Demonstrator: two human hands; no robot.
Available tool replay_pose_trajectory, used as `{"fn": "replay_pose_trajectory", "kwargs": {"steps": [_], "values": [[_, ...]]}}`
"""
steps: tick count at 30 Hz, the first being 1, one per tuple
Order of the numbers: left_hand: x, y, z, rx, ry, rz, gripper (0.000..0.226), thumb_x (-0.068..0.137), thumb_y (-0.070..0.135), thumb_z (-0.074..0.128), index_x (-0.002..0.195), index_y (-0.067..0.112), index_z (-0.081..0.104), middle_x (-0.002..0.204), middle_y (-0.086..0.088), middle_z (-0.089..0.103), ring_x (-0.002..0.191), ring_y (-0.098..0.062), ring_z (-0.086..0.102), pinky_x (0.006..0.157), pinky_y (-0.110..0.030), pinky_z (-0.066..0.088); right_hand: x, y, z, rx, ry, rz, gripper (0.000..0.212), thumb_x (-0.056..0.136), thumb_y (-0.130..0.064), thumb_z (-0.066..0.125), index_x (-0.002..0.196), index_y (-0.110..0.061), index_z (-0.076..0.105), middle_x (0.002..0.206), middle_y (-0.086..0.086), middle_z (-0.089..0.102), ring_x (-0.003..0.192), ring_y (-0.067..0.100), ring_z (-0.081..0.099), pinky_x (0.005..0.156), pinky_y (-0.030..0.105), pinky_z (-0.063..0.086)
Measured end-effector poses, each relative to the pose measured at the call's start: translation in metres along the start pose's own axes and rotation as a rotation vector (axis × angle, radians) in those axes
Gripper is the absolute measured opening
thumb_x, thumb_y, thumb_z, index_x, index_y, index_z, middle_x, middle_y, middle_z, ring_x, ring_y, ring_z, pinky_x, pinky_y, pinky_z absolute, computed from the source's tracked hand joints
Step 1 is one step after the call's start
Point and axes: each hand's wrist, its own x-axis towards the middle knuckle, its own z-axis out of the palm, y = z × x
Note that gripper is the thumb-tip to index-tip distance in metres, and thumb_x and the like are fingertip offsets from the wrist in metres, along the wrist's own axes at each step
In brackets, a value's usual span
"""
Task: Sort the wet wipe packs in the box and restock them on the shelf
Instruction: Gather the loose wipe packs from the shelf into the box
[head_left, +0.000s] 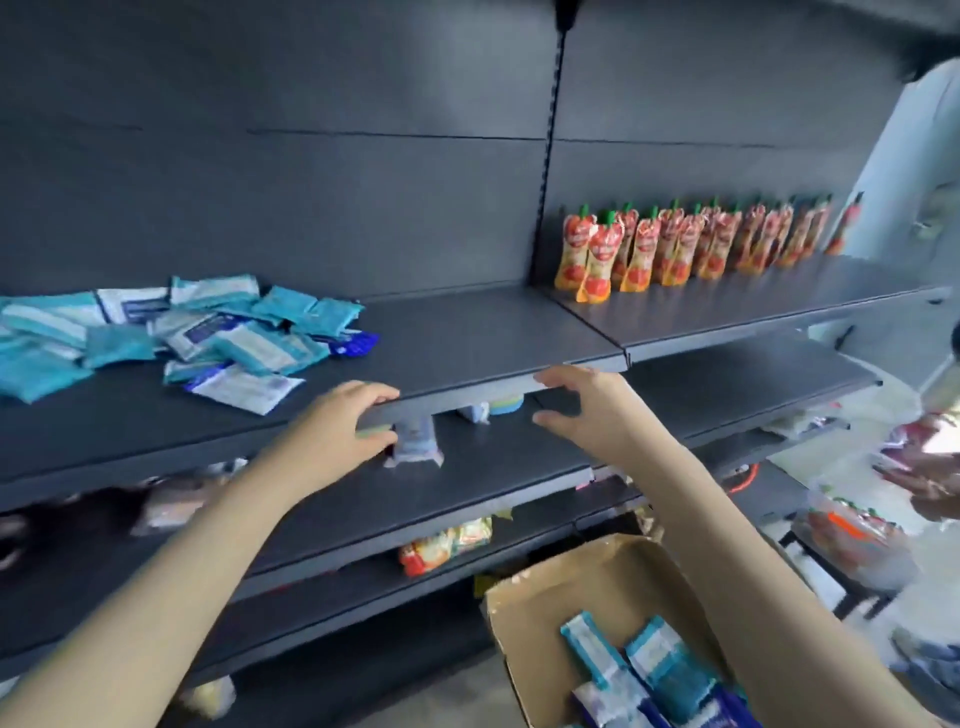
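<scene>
A loose pile of teal and white wet wipe packs (208, 332) lies on the left of the dark upper shelf (467, 338). My left hand (353, 415) curls its fingers over that shelf's front edge, and its thumb reaches underneath beside a pale wipe pack (418, 447) standing on the shelf below. My right hand (582, 400) rests its fingertips on the same edge further right, thumb spread below, holding nothing. A cardboard box (597, 577) at the bottom right holds more teal and blue wipe packs (649, 670).
Red and orange sauce pouches (675, 244) stand in rows on the right shelf section. A small pack and a green-blue item (506, 405) sit under the shelf edge. Snack bags (447, 545) lie on a lower shelf. Another person's hand (930, 467) holds packets at the right edge.
</scene>
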Motion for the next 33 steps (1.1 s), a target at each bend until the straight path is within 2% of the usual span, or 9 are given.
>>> {"fn": "replay_pose_trajectory", "kwargs": {"steps": [4, 8, 11, 16, 19, 21, 25, 29, 33], "values": [[-0.047, -0.081, -0.087, 0.093, 0.116, -0.095, 0.05, 0.087, 0.028, 0.072, 0.134, 0.026, 0.055, 0.138, 0.005, 0.053, 0.126, -0.014, 0.048, 0.105, -0.03, 0.037, 0.041, -0.104, 0.038, 0.032, 0.021, -0.151, 0.047, 0.086, -0.03, 0.074, 0.131, -0.021, 0.061, 0.134, -0.005, 0.061, 0.124, 0.012, 0.055, 0.101, 0.023, 0.038], [-0.107, -0.165, -0.157, 0.147, 0.149, -0.216, 0.049, 0.089, 0.035, 0.068, 0.135, 0.034, 0.051, 0.14, 0.012, 0.049, 0.119, -0.007, 0.048, 0.103, -0.03, 0.04, 0.072, -0.206, 0.098, 0.082, -0.013, -0.22, 0.048, 0.086, -0.032, 0.072, 0.132, -0.024, 0.06, 0.134, -0.01, 0.06, 0.123, 0.013, 0.054, 0.102, 0.026, 0.04], [-0.148, -0.22, -0.198, 0.133, 0.189, -0.321, 0.048, 0.09, 0.037, 0.067, 0.135, 0.036, 0.05, 0.141, 0.014, 0.047, 0.124, -0.007, 0.047, 0.107, -0.034, 0.039, 0.091, -0.274, 0.141, 0.134, -0.046, -0.287, 0.047, 0.087, -0.032, 0.072, 0.132, -0.024, 0.06, 0.131, -0.01, 0.062, 0.121, 0.013, 0.055, 0.096, 0.022, 0.041], [-0.191, -0.288, -0.244, 0.161, 0.235, -0.451, 0.049, 0.089, 0.037, 0.068, 0.136, 0.032, 0.052, 0.143, 0.01, 0.049, 0.127, -0.009, 0.047, 0.105, -0.029, 0.039, 0.128, -0.36, 0.194, 0.113, -0.139, -0.401, 0.048, 0.086, -0.032, 0.073, 0.132, -0.022, 0.061, 0.133, -0.006, 0.062, 0.123, 0.015, 0.055, 0.096, 0.018, 0.036], [-0.205, -0.324, -0.26, 0.164, 0.264, -0.519, 0.049, 0.089, 0.036, 0.068, 0.136, 0.031, 0.052, 0.143, 0.007, 0.049, 0.126, -0.012, 0.049, 0.106, -0.031, 0.039, 0.155, -0.4, 0.224, 0.133, -0.182, -0.463, 0.048, 0.086, -0.03, 0.073, 0.13, -0.02, 0.061, 0.129, -0.004, 0.064, 0.119, 0.013, 0.056, 0.09, 0.013, 0.033], [-0.209, -0.347, -0.266, 0.159, 0.283, -0.558, 0.048, 0.09, 0.036, 0.067, 0.136, 0.031, 0.053, 0.143, 0.007, 0.049, 0.126, -0.011, 0.049, 0.106, -0.03, 0.039, 0.174, -0.421, 0.245, 0.143, -0.209, -0.491, 0.047, 0.085, -0.03, 0.073, 0.13, -0.021, 0.062, 0.129, -0.005, 0.064, 0.118, 0.013, 0.057, 0.091, 0.014, 0.034], [-0.198, -0.396, -0.275, 0.145, 0.296, -0.592, 0.046, 0.091, 0.036, 0.066, 0.135, 0.031, 0.054, 0.138, 0.012, 0.05, 0.116, -0.001, 0.047, 0.097, -0.021, 0.036, 0.223, -0.447, 0.287, 0.166, -0.26, -0.52, 0.048, 0.086, -0.031, 0.073, 0.131, -0.023, 0.06, 0.128, -0.007, 0.064, 0.117, 0.01, 0.056, 0.088, 0.013, 0.034], [-0.17, -0.442, -0.284, 0.142, 0.295, -0.607, 0.045, 0.091, 0.039, 0.066, 0.134, 0.033, 0.053, 0.137, 0.016, 0.049, 0.115, 0.002, 0.046, 0.097, -0.022, 0.037, 0.284, -0.461, 0.325, 0.194, -0.288, -0.5, 0.045, 0.087, -0.033, 0.071, 0.13, -0.025, 0.06, 0.131, -0.008, 0.061, 0.12, 0.012, 0.055, 0.087, 0.016, 0.034], [-0.145, -0.482, -0.291, 0.131, 0.304, -0.619, 0.044, 0.09, 0.035, 0.067, 0.132, 0.03, 0.056, 0.132, 0.013, 0.053, 0.11, 0.001, 0.047, 0.095, -0.021, 0.037, 0.337, -0.478, 0.357, 0.166, -0.288, -0.483, 0.049, 0.09, -0.038, 0.068, 0.134, -0.024, 0.056, 0.138, -0.003, 0.057, 0.123, 0.018, 0.053, 0.092, 0.022, 0.036]]}}
